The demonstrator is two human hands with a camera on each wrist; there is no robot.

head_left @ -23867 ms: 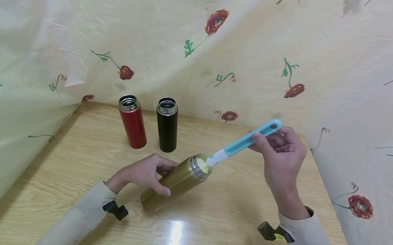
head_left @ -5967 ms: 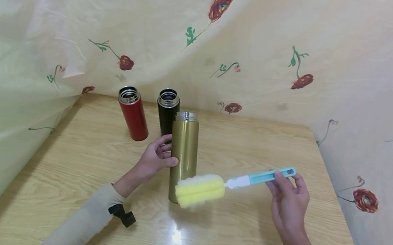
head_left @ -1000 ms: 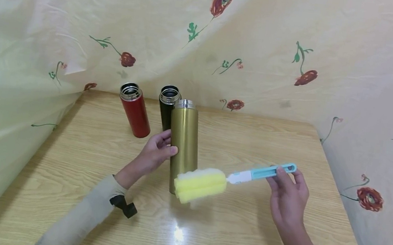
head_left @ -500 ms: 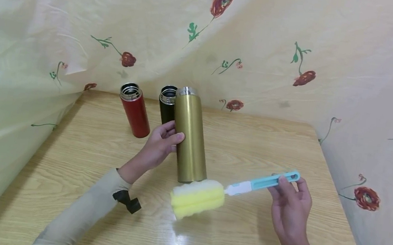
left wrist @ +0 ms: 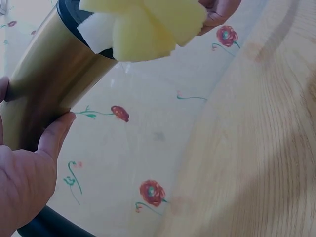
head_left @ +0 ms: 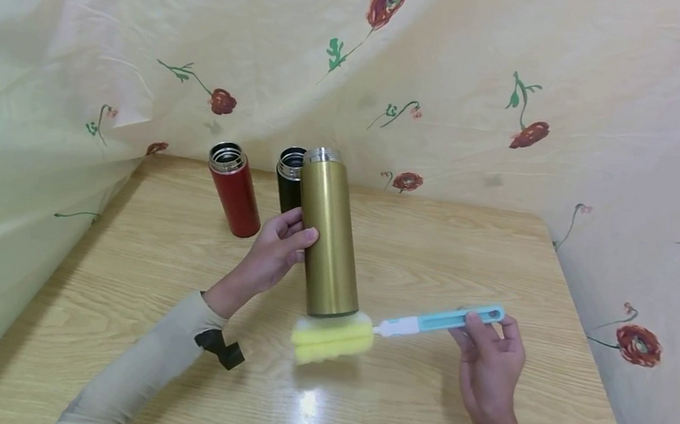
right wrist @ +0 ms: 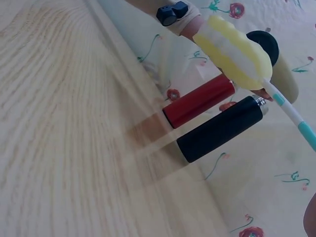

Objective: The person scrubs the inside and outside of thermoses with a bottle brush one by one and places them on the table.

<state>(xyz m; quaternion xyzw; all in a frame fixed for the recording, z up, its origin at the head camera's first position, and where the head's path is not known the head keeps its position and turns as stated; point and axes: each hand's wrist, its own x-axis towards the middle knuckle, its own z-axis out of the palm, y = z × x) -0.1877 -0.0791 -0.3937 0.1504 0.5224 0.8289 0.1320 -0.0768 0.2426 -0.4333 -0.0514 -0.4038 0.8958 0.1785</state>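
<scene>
My left hand (head_left: 276,247) grips a gold thermos bottle (head_left: 330,239) around its middle, raised off the table and tilted with its base toward me. Its steel neck points up and away, and the mouth cannot be seen into. With thumb and fingers, my right hand (head_left: 491,376) pinches the blue end of a bottle brush (head_left: 454,319). The brush's yellow and white sponge head (head_left: 331,340) is at the thermos's dark base; in the left wrist view the sponge (left wrist: 143,29) overlaps that base, seemingly touching it.
A red thermos (head_left: 235,193) stands uncapped at the back left of the wooden table (head_left: 436,251). Beside it is a black thermos (head_left: 289,189), partly hidden by the gold one. Flowered cloth (head_left: 457,64) hangs behind and at both sides.
From upright, the gold thermos has been lifted and tipped, its base swung toward me. The brush dipped, then moved slightly left, against the base. Much earlier, the sponge was inside the thermos.
</scene>
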